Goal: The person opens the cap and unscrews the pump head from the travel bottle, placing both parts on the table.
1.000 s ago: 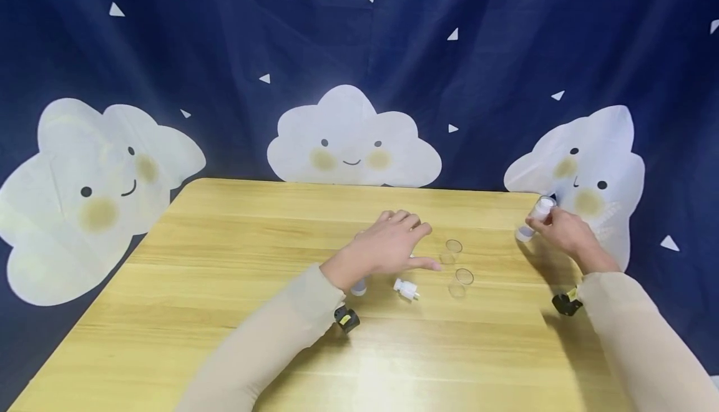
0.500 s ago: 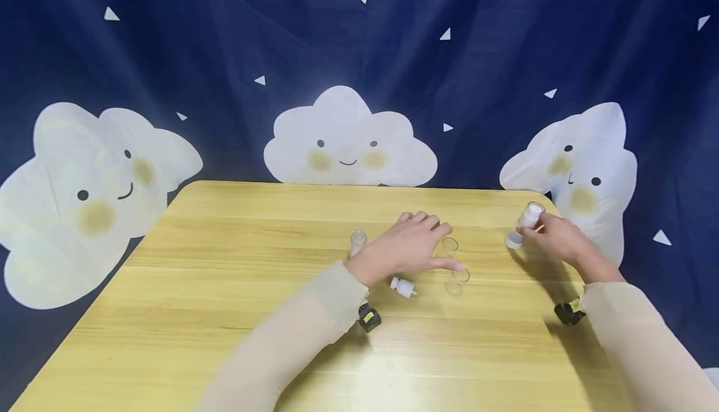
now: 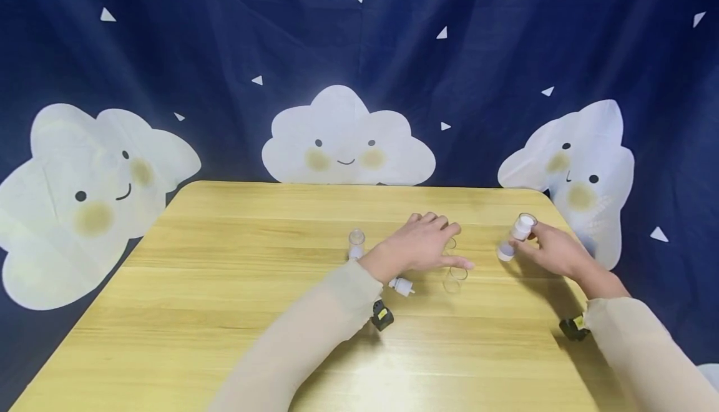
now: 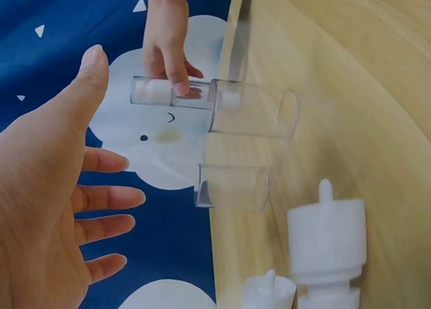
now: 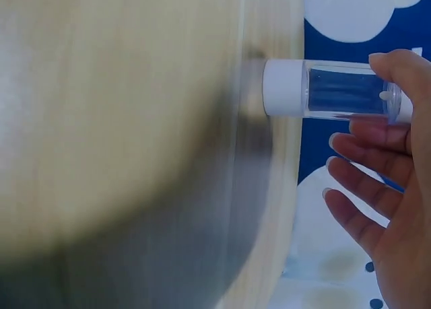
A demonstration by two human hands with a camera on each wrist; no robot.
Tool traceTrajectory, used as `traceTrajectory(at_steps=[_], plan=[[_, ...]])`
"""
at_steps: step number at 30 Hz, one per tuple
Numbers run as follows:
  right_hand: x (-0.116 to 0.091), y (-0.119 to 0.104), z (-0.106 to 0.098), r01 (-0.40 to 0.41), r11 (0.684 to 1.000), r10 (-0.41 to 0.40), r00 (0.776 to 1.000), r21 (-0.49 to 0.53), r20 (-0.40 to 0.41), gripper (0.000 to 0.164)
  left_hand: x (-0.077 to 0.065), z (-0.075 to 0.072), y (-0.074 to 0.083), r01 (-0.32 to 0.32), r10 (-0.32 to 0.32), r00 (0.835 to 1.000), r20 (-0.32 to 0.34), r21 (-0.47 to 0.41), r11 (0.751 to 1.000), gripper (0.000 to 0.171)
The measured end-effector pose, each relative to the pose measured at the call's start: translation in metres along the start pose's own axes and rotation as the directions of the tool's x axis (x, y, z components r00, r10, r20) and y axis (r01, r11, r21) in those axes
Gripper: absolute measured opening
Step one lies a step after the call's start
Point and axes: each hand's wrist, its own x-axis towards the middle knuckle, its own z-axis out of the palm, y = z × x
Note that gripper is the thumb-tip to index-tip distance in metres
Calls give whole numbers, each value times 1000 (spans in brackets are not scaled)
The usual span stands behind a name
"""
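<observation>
My left hand (image 3: pixel 421 246) reaches over the table with thumb and fingers spread and nothing between them. By its fingertips stand two clear cylindrical caps (image 4: pixel 252 110), one larger in the left wrist view; the hand partly covers them in the head view. My right hand (image 3: pixel 553 250), farther right, pinches a small clear bottle (image 5: pixel 343 90) between thumb and index finger, its other fingers loosely bent. The bottle has a white base, and white parts show at its upper end. White pump heads (image 4: pixel 326 238) with short nozzles stand near the caps, close by my left wrist.
A second small clear bottle (image 3: pixel 356 245) with a white lower part stands left of my left wrist. The wooden table (image 3: pixel 224 287) has its right rounded edge beneath my right arm. Behind hangs a dark blue curtain (image 3: pixel 483 56) with clouds.
My left hand has moved right, over the clear caps, uncovering the second bottle. My right hand has brought its bottle left and nearer to me, still pinched.
</observation>
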Motion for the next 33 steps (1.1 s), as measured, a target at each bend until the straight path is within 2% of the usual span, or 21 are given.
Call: traceTrajectory(at_steps=[8,15,24,33], plan=[[-11,-18,3,94,995,-94,996,23,5,20,14,4,11,-14,14,1000,16,-7,1000,88],[-18,-34,8,156,987,-156,988,21,-5,17,24,4,20,-7,7,1000,4,-8,1000,89],[-22,-46,14,186,982,-186,982,19,14,18,34,3,27,-7,8,1000,16,-31,999,87],[-19,-51,21,173,981,-179,982,82,63,26,46,3,41,-27,27,1000,6,-31,999,81]])
